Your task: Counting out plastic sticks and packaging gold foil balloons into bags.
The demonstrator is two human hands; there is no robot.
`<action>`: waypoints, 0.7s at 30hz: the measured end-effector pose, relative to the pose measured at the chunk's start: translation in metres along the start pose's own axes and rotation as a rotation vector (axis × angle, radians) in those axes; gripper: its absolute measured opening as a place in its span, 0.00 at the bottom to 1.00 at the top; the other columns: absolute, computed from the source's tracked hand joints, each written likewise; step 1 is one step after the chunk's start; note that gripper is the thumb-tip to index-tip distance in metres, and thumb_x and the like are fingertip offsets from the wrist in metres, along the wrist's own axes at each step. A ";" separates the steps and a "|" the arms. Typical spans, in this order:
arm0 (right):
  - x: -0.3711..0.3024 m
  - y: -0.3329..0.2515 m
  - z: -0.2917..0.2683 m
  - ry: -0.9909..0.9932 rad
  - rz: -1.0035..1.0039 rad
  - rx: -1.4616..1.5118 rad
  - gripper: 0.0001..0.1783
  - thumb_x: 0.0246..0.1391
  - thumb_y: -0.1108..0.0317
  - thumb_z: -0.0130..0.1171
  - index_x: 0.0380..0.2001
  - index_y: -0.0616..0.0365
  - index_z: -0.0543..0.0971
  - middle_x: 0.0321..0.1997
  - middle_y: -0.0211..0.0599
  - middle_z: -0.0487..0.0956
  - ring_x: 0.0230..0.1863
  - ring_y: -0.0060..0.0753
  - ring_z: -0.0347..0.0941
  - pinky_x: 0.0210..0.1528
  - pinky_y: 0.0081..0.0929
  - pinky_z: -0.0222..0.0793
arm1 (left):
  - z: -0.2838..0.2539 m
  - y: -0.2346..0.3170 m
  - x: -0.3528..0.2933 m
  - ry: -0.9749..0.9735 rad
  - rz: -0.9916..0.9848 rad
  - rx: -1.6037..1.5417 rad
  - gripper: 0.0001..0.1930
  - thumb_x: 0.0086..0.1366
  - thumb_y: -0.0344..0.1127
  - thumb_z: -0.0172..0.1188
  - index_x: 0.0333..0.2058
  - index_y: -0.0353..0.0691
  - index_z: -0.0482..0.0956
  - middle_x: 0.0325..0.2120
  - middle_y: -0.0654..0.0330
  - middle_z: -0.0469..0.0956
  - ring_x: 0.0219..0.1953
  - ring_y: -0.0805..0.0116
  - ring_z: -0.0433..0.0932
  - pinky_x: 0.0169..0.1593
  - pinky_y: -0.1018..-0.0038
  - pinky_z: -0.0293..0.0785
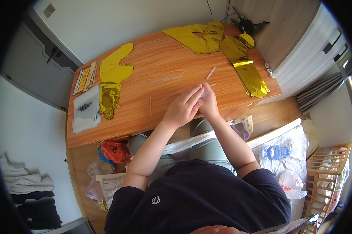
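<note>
Close to the table's front edge, my two hands are pressed together. The fingers of my left hand (181,105) lie stretched side by side across my right hand (209,103), whose fingers are curled. Between them shows a small greyish-blue piece (203,94), mostly hidden and too small to name. Thin clear strips (166,78) lie around the hands, and a short whitish strip (211,72) is just beyond them. Flat gold foil balloons spread over the table: one at the left (115,72), one at the back (199,37), one at the right (244,66).
On the wooden table (140,97) a stack of clear plastic bags (86,111) and yellow printed packets (85,78) lie at the left. Small white rolls (269,71) sit at the right edge. A black router (246,25) stands behind. A water bottle (277,152) lies beside me.
</note>
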State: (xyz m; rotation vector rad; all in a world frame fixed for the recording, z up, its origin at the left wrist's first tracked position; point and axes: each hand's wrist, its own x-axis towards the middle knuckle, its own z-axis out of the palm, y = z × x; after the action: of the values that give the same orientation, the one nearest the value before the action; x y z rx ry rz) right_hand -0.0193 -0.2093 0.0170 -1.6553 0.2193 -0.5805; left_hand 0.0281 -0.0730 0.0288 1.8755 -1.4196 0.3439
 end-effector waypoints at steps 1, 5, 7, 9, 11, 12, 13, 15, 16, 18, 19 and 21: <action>0.001 0.002 -0.001 -0.024 -0.009 0.016 0.12 0.50 0.71 0.66 0.36 0.62 0.76 0.33 0.37 0.80 0.35 0.26 0.74 0.40 0.28 0.72 | -0.002 0.001 0.002 -0.013 0.025 0.036 0.30 0.64 0.30 0.59 0.65 0.36 0.66 0.63 0.48 0.67 0.64 0.49 0.67 0.67 0.58 0.63; -0.001 -0.006 0.001 -0.061 -0.039 0.038 0.11 0.50 0.71 0.65 0.36 0.62 0.77 0.34 0.37 0.81 0.36 0.29 0.76 0.41 0.30 0.73 | -0.009 0.001 0.009 0.010 0.064 0.108 0.29 0.64 0.32 0.59 0.63 0.35 0.67 0.62 0.49 0.68 0.65 0.51 0.68 0.67 0.57 0.64; -0.001 -0.002 0.001 -0.038 -0.074 0.024 0.11 0.51 0.71 0.65 0.37 0.62 0.78 0.34 0.38 0.81 0.36 0.30 0.76 0.41 0.30 0.73 | -0.009 0.002 0.013 0.055 0.121 0.092 0.27 0.64 0.36 0.61 0.61 0.36 0.70 0.61 0.51 0.70 0.63 0.53 0.69 0.66 0.57 0.66; 0.000 0.003 0.000 -0.017 -0.109 0.011 0.12 0.51 0.70 0.64 0.38 0.63 0.78 0.34 0.38 0.81 0.37 0.32 0.77 0.41 0.31 0.73 | -0.010 0.000 0.018 -0.009 0.143 0.062 0.27 0.64 0.36 0.61 0.61 0.35 0.69 0.62 0.51 0.70 0.64 0.53 0.68 0.66 0.58 0.66; 0.002 0.008 -0.001 -0.025 -0.106 -0.104 0.13 0.52 0.69 0.63 0.40 0.63 0.78 0.35 0.39 0.81 0.38 0.35 0.78 0.41 0.31 0.73 | -0.012 -0.001 0.020 -0.073 0.163 0.034 0.27 0.65 0.36 0.60 0.61 0.34 0.69 0.62 0.50 0.70 0.65 0.53 0.68 0.66 0.58 0.66; 0.002 0.008 -0.001 -0.025 -0.107 -0.104 0.13 0.52 0.69 0.63 0.40 0.63 0.78 0.35 0.39 0.81 0.38 0.35 0.78 0.41 0.31 0.73 | -0.014 -0.001 0.021 -0.089 0.169 0.049 0.27 0.65 0.36 0.60 0.61 0.35 0.69 0.62 0.50 0.70 0.65 0.54 0.68 0.67 0.59 0.66; 0.003 0.008 0.000 -0.027 -0.103 -0.078 0.12 0.52 0.69 0.63 0.39 0.63 0.78 0.35 0.40 0.81 0.38 0.36 0.78 0.41 0.32 0.73 | -0.015 -0.002 0.021 -0.106 0.174 0.064 0.27 0.65 0.37 0.60 0.61 0.35 0.70 0.62 0.50 0.70 0.65 0.54 0.68 0.67 0.60 0.66; 0.003 0.007 0.001 -0.026 -0.098 -0.052 0.12 0.53 0.68 0.63 0.39 0.64 0.78 0.35 0.40 0.81 0.39 0.37 0.79 0.41 0.32 0.73 | -0.017 0.000 0.022 -0.115 0.170 0.067 0.26 0.65 0.38 0.60 0.61 0.36 0.70 0.62 0.51 0.70 0.65 0.55 0.68 0.67 0.60 0.65; 0.004 0.007 0.000 -0.043 -0.107 -0.017 0.12 0.53 0.69 0.63 0.38 0.64 0.77 0.35 0.41 0.81 0.38 0.36 0.78 0.41 0.32 0.73 | -0.017 0.001 0.023 -0.125 0.166 0.068 0.26 0.66 0.38 0.60 0.60 0.37 0.71 0.62 0.52 0.70 0.65 0.55 0.68 0.67 0.60 0.65; 0.005 0.006 -0.002 -0.060 -0.116 0.019 0.11 0.53 0.69 0.63 0.37 0.63 0.77 0.35 0.41 0.81 0.38 0.35 0.78 0.41 0.32 0.73 | -0.021 0.003 0.023 -0.112 0.186 0.094 0.26 0.66 0.39 0.60 0.60 0.38 0.72 0.62 0.52 0.70 0.66 0.56 0.67 0.68 0.60 0.64; 0.005 0.004 -0.002 -0.041 -0.110 -0.006 0.10 0.53 0.70 0.63 0.36 0.63 0.76 0.34 0.41 0.81 0.38 0.35 0.78 0.40 0.31 0.73 | -0.023 0.003 0.023 -0.098 0.203 0.121 0.26 0.66 0.40 0.59 0.60 0.39 0.72 0.63 0.53 0.70 0.66 0.56 0.67 0.68 0.60 0.63; 0.005 -0.001 -0.002 -0.024 -0.104 -0.029 0.10 0.53 0.70 0.63 0.35 0.63 0.75 0.34 0.41 0.81 0.37 0.34 0.78 0.40 0.31 0.73 | -0.022 -0.002 0.019 -0.124 0.215 0.144 0.26 0.66 0.41 0.59 0.61 0.39 0.71 0.63 0.53 0.69 0.66 0.56 0.66 0.69 0.59 0.62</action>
State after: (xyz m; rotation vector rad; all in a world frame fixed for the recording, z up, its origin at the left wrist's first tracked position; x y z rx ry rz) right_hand -0.0166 -0.2129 0.0192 -1.7088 0.1249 -0.6381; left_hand 0.0414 -0.0711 0.0551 1.8887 -1.7266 0.4512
